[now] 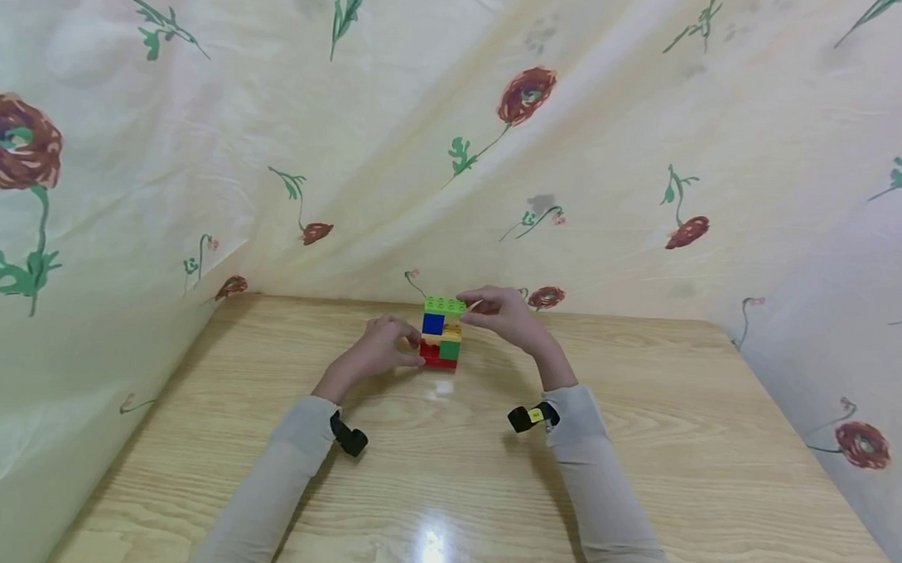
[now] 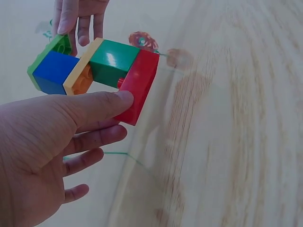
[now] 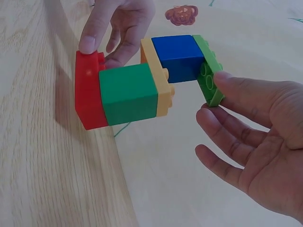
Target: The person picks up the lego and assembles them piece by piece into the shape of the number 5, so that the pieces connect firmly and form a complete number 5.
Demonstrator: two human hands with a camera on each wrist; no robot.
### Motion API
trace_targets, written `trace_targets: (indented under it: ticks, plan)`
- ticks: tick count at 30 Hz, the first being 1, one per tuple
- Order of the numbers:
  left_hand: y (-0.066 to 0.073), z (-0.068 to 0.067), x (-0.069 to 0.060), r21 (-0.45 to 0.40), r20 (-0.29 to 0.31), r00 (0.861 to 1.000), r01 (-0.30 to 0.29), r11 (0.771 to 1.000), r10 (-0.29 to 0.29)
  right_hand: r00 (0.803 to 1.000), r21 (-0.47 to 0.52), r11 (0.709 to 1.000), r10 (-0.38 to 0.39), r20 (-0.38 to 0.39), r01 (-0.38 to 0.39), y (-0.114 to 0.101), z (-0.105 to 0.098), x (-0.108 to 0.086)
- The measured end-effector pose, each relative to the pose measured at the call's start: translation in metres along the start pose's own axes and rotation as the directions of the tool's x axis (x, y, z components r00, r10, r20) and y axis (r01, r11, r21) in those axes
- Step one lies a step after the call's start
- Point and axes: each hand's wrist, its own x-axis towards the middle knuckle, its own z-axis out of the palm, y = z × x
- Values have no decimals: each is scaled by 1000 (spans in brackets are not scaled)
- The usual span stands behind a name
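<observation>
A zigzag stack of toy building bricks stands near the table's far edge. At the bottom is a red brick [image 3: 89, 94], and a green brick [image 3: 128, 92] sits on its right side. Above that lies a yellow-orange flat brick [image 3: 158, 87], then a blue brick [image 3: 179, 54] on the left. A light green brick [image 1: 443, 304] tops the stack, its right part overhanging. My left hand [image 1: 377, 348] pinches the left end of the red brick between thumb and fingers. With thumb and fingertips my right hand [image 1: 505, 318] pinches the light green brick's overhanging end.
The stack rests on a wood-grain table [image 1: 430, 446]. A flower-patterned cloth [image 1: 396, 147] hangs close behind and along both sides. Black straps with small cameras sit on the left wrist [image 1: 349, 435] and right wrist [image 1: 533, 417].
</observation>
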Motion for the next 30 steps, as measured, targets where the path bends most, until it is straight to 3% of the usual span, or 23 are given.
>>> trace_targets:
  ticks: [7, 21, 30]
  plan:
    - [7, 0, -3, 5, 29, 999, -45, 999, 45, 1000, 32, 999, 15, 12, -16, 4, -4, -2]
    - [18, 3, -12, -29, 108, 992, -55, 998, 58, 998, -28, 1000, 8, 60, -6, 6, -10, -8]
    - [21, 8, -18, -45, 138, 987, -77, 996, 83, 994, -48, 997, 65, 87, -61, 8, -10, -12]
